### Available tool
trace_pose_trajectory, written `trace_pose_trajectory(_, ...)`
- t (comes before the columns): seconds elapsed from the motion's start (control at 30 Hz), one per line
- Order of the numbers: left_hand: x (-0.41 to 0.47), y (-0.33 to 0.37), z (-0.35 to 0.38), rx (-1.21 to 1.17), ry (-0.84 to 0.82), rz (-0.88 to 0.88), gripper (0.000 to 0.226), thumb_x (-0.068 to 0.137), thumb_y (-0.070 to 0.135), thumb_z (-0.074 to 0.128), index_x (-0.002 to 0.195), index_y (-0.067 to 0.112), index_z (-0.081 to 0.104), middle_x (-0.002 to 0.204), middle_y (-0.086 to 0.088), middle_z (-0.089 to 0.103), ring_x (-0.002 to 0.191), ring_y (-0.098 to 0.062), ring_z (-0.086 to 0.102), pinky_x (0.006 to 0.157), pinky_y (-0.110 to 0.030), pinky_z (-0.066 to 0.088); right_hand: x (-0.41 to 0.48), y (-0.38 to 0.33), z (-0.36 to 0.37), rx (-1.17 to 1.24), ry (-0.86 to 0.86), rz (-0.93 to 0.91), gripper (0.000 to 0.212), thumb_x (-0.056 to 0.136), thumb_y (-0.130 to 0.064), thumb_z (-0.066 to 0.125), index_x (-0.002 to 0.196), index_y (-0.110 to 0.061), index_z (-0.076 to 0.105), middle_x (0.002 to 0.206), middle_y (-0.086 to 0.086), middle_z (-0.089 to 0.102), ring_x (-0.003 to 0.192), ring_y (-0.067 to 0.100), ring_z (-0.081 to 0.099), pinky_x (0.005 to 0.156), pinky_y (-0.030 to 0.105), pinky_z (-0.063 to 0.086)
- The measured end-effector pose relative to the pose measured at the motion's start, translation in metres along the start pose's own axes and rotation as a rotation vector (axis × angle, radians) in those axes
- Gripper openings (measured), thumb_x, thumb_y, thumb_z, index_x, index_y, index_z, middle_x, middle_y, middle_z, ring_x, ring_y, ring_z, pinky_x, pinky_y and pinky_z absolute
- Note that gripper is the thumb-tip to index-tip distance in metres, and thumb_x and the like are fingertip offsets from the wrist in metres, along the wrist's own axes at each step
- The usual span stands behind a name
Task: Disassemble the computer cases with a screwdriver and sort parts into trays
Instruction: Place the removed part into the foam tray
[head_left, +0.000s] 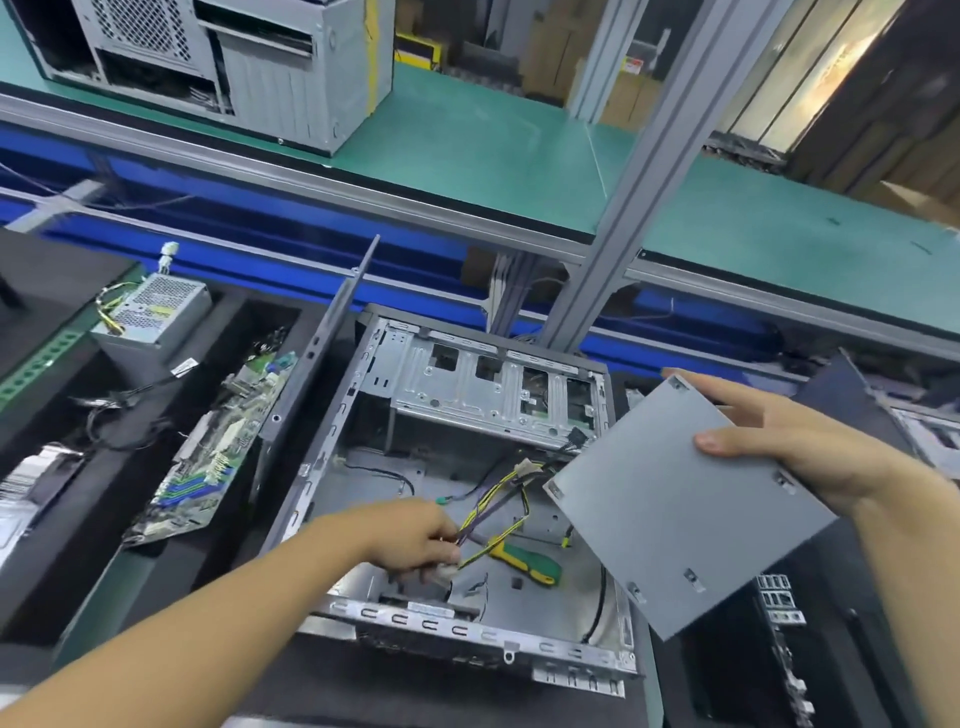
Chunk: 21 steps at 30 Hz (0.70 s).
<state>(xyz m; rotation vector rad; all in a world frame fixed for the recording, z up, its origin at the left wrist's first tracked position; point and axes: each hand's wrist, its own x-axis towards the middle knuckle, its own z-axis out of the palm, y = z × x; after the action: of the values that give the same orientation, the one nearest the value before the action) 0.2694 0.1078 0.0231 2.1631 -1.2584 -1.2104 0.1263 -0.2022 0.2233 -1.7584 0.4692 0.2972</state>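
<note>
My left hand (415, 535) pinches the cable bundle (500, 512) inside the open computer case (457, 395); my right hand (779, 447) grips what looks like an optical drive (675, 519) above it. The screwdriver (530, 564) lies inside.

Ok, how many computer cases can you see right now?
2: an open case at centre; a grey case on the upper shelf, top left. More may hide at right.

Screwdriver (527, 563) inside case (467, 629), motherboard (208, 457) left.
</note>
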Motion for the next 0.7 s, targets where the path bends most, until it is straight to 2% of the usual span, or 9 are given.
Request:
trace_pose_trajectory(0.1,-0.016,0.02,-0.014,-0.267,0.047,0.053,0.026,0.103,0.035,0.05,0.096,0.018,0.068,0.066,0.01,0.064,0.048,-0.009,0.05,0.051,-0.022,0.044,0.003,0.002,-0.008,0.001,0.02,-0.033,0.065,0.071,-0.018,0.074,0.127,-0.05,0.063,0.125,0.002,0.071,0.105,0.035,0.071,0.079,0.046,0.06)
trace_pose_trajectory(0.17,-0.027,0.04,-0.027,-0.426,0.105,0.137,0.028,0.103,0.035,0.048,0.098,0.019,0.071,0.065,0.01,0.062,0.051,-0.005,0.047,0.05,-0.02,0.041,0.002,0.002,-0.017,0.018,0.042,-0.067,0.064,0.072,-0.019,0.072,0.127,-0.05,0.063,0.125,0.003,0.071,0.102,0.036,0.072,0.074,0.043,0.062)
trace_pose_trajectory(0.23,-0.033,0.061,-0.036,-0.464,0.171,0.195,0.029,0.103,0.036,0.047,0.096,0.021,0.071,0.066,0.01,0.063,0.053,-0.004,0.05,0.049,-0.02,0.041,0.0,0.001,-0.027,0.036,0.07,-0.104,0.063,0.073,-0.018,0.069,0.127,-0.05,0.063,0.124,0.005,0.072,0.097,0.036,0.073,0.071,0.044,0.062)
trace_pose_trajectory(0.33,-0.03,0.079,-0.037,-0.407,0.222,0.177,0.032,0.103,0.037,0.047,0.091,0.018,0.07,0.064,0.01,0.063,0.053,-0.007,0.05,0.05,-0.021,0.044,-0.002,-0.002,-0.039,0.06,0.093,-0.144,0.062,0.077,-0.016,0.064,0.128,-0.05,0.062,0.123,0.008,0.072,0.093,0.037,0.074,0.073,0.05,0.062)
trace_pose_trajectory(0.4,-0.025,0.082,-0.029,-0.374,0.199,0.126,0.032,0.103,0.036,0.047,0.093,0.015,0.069,0.067,0.009,0.067,0.053,-0.002,0.052,0.054,-0.022,0.046,-0.001,-0.004,-0.041,0.057,0.094,-0.152,0.063,0.077,-0.015,0.065,0.129,-0.05,0.061,0.123,0.008,0.071,0.096,0.039,0.073,0.077,0.053,0.06)
trace_pose_trajectory(0.47,-0.017,0.08,-0.017,-0.345,0.133,0.065,0.033,0.104,0.038,0.044,0.099,0.016,0.068,0.082,0.008,0.075,0.054,0.0,0.053,0.06,-0.023,0.047,0.002,-0.005,-0.038,0.039,0.086,-0.149,0.066,0.075,-0.015,0.067,0.131,-0.05,0.06,0.125,0.006,0.071,0.099,0.041,0.072,0.077,0.052,0.061)
trace_pose_trajectory(0.53,-0.008,0.069,-0.007,-0.349,0.127,-0.036,0.041,0.106,0.042,0.036,0.103,0.015,0.066,0.099,0.004,0.075,0.062,-0.009,0.06,0.067,-0.026,0.048,0.005,-0.003,-0.032,0.032,0.073,-0.136,0.068,0.073,-0.015,0.069,0.13,-0.051,0.06,0.124,0.006,0.071,0.099,0.04,0.072,0.073,0.047,0.062)
trace_pose_trajectory(0.63,0.006,0.035,-0.009,-0.234,0.285,-0.255,0.042,0.106,0.028,0.032,0.095,0.005,0.066,0.1,-0.015,0.07,0.083,-0.028,0.063,0.076,-0.032,0.049,0.012,0.003,-0.019,0.022,0.053,-0.113,0.069,0.07,-0.016,0.073,0.128,-0.051,0.062,0.121,0.007,0.072,0.099,0.04,0.072,0.07,0.044,0.062)
trace_pose_trajectory(0.7,0.01,0.011,-0.012,-0.13,0.271,-0.378,0.035,0.101,0.018,0.037,0.088,0.003,0.066,0.095,-0.019,0.066,0.086,-0.031,0.059,0.072,-0.03,0.043,0.017,0.008,-0.012,0.019,0.039,-0.104,0.072,0.066,-0.018,0.076,0.128,-0.052,0.062,0.123,0.006,0.071,0.101,0.038,0.072,0.072,0.042,0.062)
